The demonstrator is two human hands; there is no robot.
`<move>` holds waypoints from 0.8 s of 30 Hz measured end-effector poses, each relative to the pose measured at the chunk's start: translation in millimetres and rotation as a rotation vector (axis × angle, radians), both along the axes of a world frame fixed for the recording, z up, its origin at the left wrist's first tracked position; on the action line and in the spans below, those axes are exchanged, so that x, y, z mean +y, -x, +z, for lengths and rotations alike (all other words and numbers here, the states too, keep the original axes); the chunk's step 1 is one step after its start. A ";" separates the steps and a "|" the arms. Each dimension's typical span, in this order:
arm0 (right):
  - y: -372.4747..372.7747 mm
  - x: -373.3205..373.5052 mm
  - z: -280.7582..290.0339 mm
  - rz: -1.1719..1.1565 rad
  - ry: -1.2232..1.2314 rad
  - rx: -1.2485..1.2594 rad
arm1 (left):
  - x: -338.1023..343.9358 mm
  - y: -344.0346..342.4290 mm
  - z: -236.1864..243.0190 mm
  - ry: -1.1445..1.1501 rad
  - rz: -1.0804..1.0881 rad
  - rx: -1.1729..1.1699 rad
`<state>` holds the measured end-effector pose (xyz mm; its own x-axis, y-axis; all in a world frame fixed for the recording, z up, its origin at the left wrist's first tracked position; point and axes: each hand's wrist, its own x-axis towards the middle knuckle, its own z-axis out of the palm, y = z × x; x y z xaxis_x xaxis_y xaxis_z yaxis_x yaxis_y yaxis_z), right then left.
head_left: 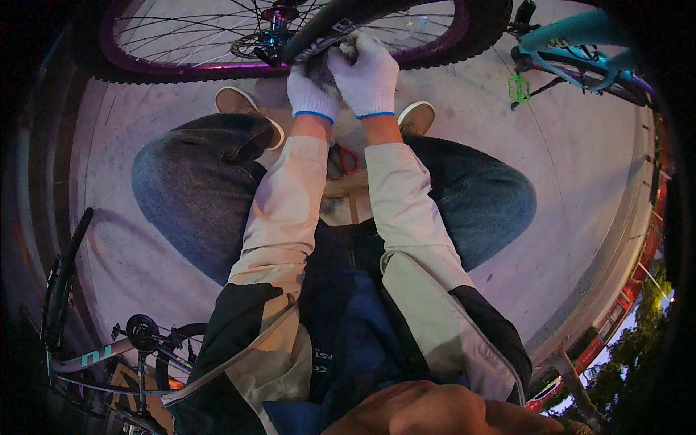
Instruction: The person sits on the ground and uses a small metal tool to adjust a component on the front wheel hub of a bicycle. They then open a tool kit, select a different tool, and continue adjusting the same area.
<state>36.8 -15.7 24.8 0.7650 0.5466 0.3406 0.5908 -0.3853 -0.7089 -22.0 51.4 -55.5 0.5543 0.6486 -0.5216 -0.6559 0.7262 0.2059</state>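
My left hand [310, 93] and my right hand [364, 76], both in white gloves with blue cuffs, are closed and pressed together against the lower end of a dark bicycle fork [319, 29]. What is between their fingers is hidden. Just left of them are the wheel's brake rotor [246, 48] and bright metallic hub [275, 29], inside a purple rim [217, 69] with a black tyre. A red-handled tool [346, 161] lies between my legs, below my hands, on a light brown surface [337, 188].
A teal bicycle [573, 36] with a green pedal [519, 88] is at the upper right. Another bicycle [101, 359] lies at the lower left. My bent legs [188, 181] flank my arms on the pale pavement [123, 275]. A red railing and trees appear at the right edge.
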 end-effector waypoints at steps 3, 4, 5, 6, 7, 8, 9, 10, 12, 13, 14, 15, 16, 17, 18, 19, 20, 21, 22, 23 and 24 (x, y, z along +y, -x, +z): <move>2.1 1.0 0.8 -0.011 0.007 -0.018 | -2.5 1.4 4.9 -0.064 -0.006 -0.009; 2.2 0.8 1.7 0.002 0.023 -0.021 | -2.2 1.5 5.2 -0.066 -0.012 -0.025; 1.7 0.5 3.0 0.009 0.048 -0.015 | -1.6 0.9 4.3 -0.066 -0.014 -0.028; 1.0 -0.1 4.5 0.016 0.073 -0.010 | -0.5 0.2 1.8 -0.063 -0.009 -0.033; 0.0 0.1 5.9 0.030 0.065 -0.028 | 0.9 -0.8 -2.1 -0.057 0.000 -0.025; -1.1 0.4 7.2 0.044 0.058 -0.046 | 1.9 -1.4 -7.2 -0.038 0.007 -0.021; -2.2 -0.2 8.1 0.058 0.051 -0.064 | 3.4 -1.4 -13.2 -0.008 0.010 -0.034; -3.1 -1.8 8.9 0.072 0.081 -0.024 | 4.2 -0.3 -19.3 0.037 0.011 -0.051; -7.2 -7.4 10.7 0.102 0.140 0.052 | 1.0 5.7 -28.3 0.100 -0.009 -0.014; -7.2 -10.1 11.4 0.104 0.107 0.079 | -4.2 11.7 -29.4 0.119 -0.034 0.041; -7.2 -14.1 12.2 0.107 0.075 0.102 | -8.9 16.7 -27.4 0.184 -0.055 0.143; -8.7 -17.2 14.2 0.120 0.040 0.112 | -16.4 20.6 -21.6 0.114 -0.075 0.145; -11.6 -20.1 17.2 0.102 0.025 0.136 | -27.7 24.5 -12.2 0.085 -0.087 0.191; -13.0 -26.2 21.7 0.086 0.010 0.156 | -39.4 30.5 1.5 0.106 -0.111 0.264; -16.6 -31.7 28.1 0.067 -0.006 0.174 | -47.8 34.9 18.4 -0.016 -0.143 0.252; -21.3 -40.3 37.4 0.034 0.092 0.301 | -52.7 37.5 37.7 -0.095 -0.182 0.261; -26.4 -48.1 48.6 0.039 0.102 0.329 | -57.6 40.4 58.4 -0.175 -0.212 0.251; -28.1 -56.9 60.8 0.041 0.109 0.358 | -61.1 44.3 79.7 -0.227 -0.221 0.196; -30.6 -63.2 74.9 -0.003 0.153 0.406 | -63.7 49.1 100.9 -0.200 -0.251 0.197; -31.5 -68.2 91.3 0.020 0.102 0.456 | -63.9 53.5 121.1 -0.208 -0.260 0.158; -27.5 -75.5 109.0 0.000 0.088 0.529 | -63.7 58.2 140.0 -0.230 -0.256 0.101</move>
